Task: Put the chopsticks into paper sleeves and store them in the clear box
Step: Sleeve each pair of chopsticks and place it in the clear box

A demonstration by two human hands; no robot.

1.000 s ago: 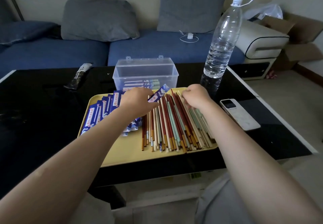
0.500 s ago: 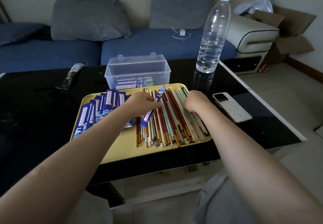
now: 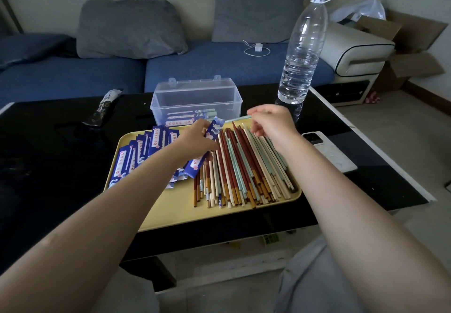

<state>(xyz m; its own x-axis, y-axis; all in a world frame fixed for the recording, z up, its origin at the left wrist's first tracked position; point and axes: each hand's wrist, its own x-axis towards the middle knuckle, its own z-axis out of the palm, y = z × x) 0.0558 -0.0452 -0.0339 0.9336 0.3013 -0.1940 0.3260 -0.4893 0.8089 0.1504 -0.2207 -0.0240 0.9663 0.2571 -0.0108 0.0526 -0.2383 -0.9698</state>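
Above the yellow tray point(image 3: 170, 211), left hand point(image 3: 198, 142) with blue sleeve point(image 3: 211, 131), right hand point(image 3: 273, 123) with green chopstick point(image 3: 238, 118).

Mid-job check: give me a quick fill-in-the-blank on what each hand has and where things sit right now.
1. The left hand holds a blue paper ____.
2. The right hand pinches a pale ____ chopstick.
3. The loose chopsticks lie on a ____ tray.
4. The clear box stands ____ the tray.

Missing words: sleeve; green; yellow; behind
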